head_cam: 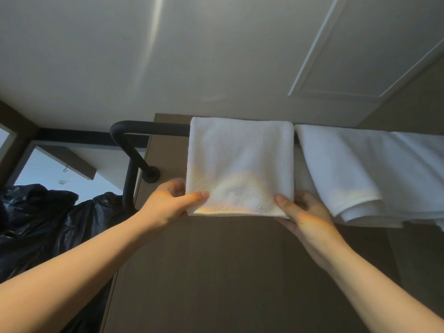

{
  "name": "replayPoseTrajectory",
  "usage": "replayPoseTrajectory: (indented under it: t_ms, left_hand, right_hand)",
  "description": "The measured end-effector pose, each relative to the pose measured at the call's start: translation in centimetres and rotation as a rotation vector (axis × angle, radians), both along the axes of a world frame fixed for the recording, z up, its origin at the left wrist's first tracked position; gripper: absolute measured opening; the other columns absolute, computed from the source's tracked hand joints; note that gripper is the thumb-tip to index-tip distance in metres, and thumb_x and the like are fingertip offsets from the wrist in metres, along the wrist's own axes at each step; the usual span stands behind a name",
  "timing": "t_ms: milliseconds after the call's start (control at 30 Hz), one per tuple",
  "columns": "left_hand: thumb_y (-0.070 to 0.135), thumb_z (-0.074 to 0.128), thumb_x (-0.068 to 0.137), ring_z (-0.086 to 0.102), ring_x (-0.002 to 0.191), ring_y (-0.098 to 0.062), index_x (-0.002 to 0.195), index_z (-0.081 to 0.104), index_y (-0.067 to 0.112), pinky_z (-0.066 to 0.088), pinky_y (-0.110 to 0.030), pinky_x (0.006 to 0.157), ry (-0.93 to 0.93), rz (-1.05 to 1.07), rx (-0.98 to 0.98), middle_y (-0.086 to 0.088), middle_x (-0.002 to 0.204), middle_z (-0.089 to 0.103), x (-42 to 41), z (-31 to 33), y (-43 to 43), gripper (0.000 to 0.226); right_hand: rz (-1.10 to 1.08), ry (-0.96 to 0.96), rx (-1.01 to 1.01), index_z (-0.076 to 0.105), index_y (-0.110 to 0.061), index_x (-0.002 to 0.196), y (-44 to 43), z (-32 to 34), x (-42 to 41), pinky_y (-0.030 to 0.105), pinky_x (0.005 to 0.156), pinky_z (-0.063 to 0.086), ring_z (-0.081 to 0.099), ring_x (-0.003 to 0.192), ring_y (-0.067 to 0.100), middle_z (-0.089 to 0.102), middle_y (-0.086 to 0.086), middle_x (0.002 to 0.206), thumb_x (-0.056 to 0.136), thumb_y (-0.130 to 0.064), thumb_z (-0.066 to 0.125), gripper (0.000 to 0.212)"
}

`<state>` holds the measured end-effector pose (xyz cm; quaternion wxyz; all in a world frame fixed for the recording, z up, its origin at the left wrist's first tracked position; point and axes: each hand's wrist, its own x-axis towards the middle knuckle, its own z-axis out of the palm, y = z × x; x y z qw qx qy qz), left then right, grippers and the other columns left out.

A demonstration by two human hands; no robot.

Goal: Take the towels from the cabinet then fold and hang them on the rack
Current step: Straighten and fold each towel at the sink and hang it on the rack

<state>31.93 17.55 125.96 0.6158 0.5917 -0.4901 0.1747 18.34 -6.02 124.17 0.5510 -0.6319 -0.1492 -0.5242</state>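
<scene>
towel (pixel 240 162) on rack (pixel 149 127) | lower corners pinched | left hand (pixel 168 203), right hand (pixel 305 215)

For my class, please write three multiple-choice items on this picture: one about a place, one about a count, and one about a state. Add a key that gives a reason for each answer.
1. Where is the small towel?
A. draped over the black rack bar
B. on the floor
C. inside a cabinet

2. How many white towels hang on the rack bar?
A. one
B. two
C. four

3. What are the left hand and right hand doing?
A. hanging idle
B. gripping the rack bar
C. each pinching a lower corner of the small towel

Answers:
1 A: its top fold lies over the bar.
2 B: a larger towel hangs to the right of the small towel.
3 C: a thumb lies on the front of each lower corner, with the fingers behind.
</scene>
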Motion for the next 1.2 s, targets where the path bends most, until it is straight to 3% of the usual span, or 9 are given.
replayPoseTrajectory:
  t_ms: [100, 233, 400, 667, 767, 867, 967, 1067, 1200]
  left_hand:
    - [0.056, 0.08, 0.061, 0.069, 0.096, -0.019, 0.119, 0.049, 0.021, 0.058, -0.041, 0.086, -0.011, 0.134, 0.006, 0.002, 0.109, 0.067, 0.1, 0.1, 0.2, 0.074]
    - [0.051, 0.078, 0.065, 0.071, 0.096, -0.014, 0.123, 0.054, 0.02, 0.056, -0.038, 0.09, -0.056, 0.082, 0.037, 0.007, 0.109, 0.072, -0.2, 0.3, 1.1, 0.069]
    - [0.044, 0.069, 0.076, 0.071, 0.092, -0.009, 0.105, 0.07, 0.025, 0.055, -0.026, 0.082, -0.136, -0.008, 0.104, 0.01, 0.103, 0.075, -0.9, 0.6, 1.8, 0.034]
    - [0.049, 0.079, 0.065, 0.068, 0.104, -0.02, 0.118, 0.063, 0.009, 0.05, -0.028, 0.094, 0.169, -0.197, 0.067, -0.004, 0.109, 0.073, -2.4, 3.8, 1.4, 0.068]
    - [0.04, 0.083, 0.069, 0.074, 0.087, -0.027, 0.11, 0.065, 0.005, 0.06, -0.034, 0.074, 0.198, -0.172, -0.048, -0.009, 0.098, 0.076, -3.6, 5.0, 0.7, 0.056]
    - [0.03, 0.084, 0.071, 0.074, 0.082, -0.029, 0.109, 0.063, 0.005, 0.06, -0.038, 0.073, 0.193, -0.088, -0.112, -0.012, 0.096, 0.075, -3.7, 5.3, -0.1, 0.05]
    - [0.03, 0.084, 0.072, 0.074, 0.084, -0.029, 0.11, 0.062, 0.006, 0.06, -0.042, 0.08, 0.18, -0.075, -0.101, -0.012, 0.099, 0.074, -3.3, 5.3, -0.2, 0.05]
    - [0.03, 0.083, 0.072, 0.074, 0.082, -0.028, 0.108, 0.062, 0.007, 0.06, -0.041, 0.077, 0.155, -0.077, -0.096, -0.01, 0.098, 0.075, -2.9, 5.4, -0.3, 0.048]
    - [0.031, 0.083, 0.072, 0.074, 0.081, -0.026, 0.104, 0.063, 0.01, 0.06, -0.036, 0.072, 0.125, -0.044, -0.106, -0.009, 0.098, 0.074, -2.7, 5.4, -0.3, 0.043]
  right_hand:
    - [-0.062, -0.009, -0.007, 0.055, -0.013, 0.122, 0.3, -0.1, -0.2, 0.035, 0.09, 0.055, 0.069, 0.102, 0.018, 0.068, 0.006, 0.114, 0.082, -0.024, 0.072, 0.045]
    - [-0.385, -0.049, -0.263, 0.064, -0.018, 0.102, 1.1, -0.9, -0.8, 0.008, 0.066, 0.048, 0.066, 0.077, -0.002, 0.071, -0.001, 0.092, 0.097, -0.026, 0.056, 0.012]
    - [-0.553, -0.061, -0.318, 0.059, -0.014, 0.089, 1.9, -1.4, -1.3, 0.011, 0.055, 0.039, 0.058, 0.068, 0.01, 0.063, 0.007, 0.077, 0.1, -0.029, 0.049, 0.021]
    - [-0.685, -0.031, -0.383, 0.054, -0.023, 0.087, 2.9, -1.2, -2.2, 0.005, 0.058, 0.039, 0.054, 0.07, 0.003, 0.058, -0.007, 0.075, 0.101, -0.026, 0.049, 0.015]
    - [-0.727, 0.018, -0.394, 0.056, -0.018, 0.091, 3.1, -0.8, -2.9, 0.006, 0.057, 0.038, 0.056, 0.075, 0.009, 0.06, -0.005, 0.081, 0.101, -0.027, 0.049, 0.015]
    - [-0.811, 0.129, -0.399, 0.057, -0.015, 0.106, 3.5, -0.3, -3.8, 0.021, 0.071, 0.047, 0.058, 0.095, 0.025, 0.063, 0.004, 0.1, 0.099, -0.031, 0.052, 0.019]
    - [-0.967, 0.11, -0.434, 0.036, -0.011, 0.145, 4.6, 0.8, -5.0, 0.036, 0.103, 0.039, 0.047, 0.127, 0.028, 0.047, 0.01, 0.139, 0.094, -0.027, 0.058, 0.058]
    - [-1.089, -0.089, -0.576, 0.036, -0.012, 0.147, 6.6, 3.7, -5.6, 0.035, 0.107, 0.034, 0.041, 0.132, 0.028, 0.04, 0.011, 0.145, 0.092, -0.02, 0.059, 0.06]
    - [-1.182, -0.061, -0.77, 0.052, -0.009, 0.135, 8.8, 9.4, -4.2, 0.038, 0.11, 0.03, 0.042, 0.128, 0.033, 0.049, 0.015, 0.137, 0.096, -0.022, 0.051, 0.041]
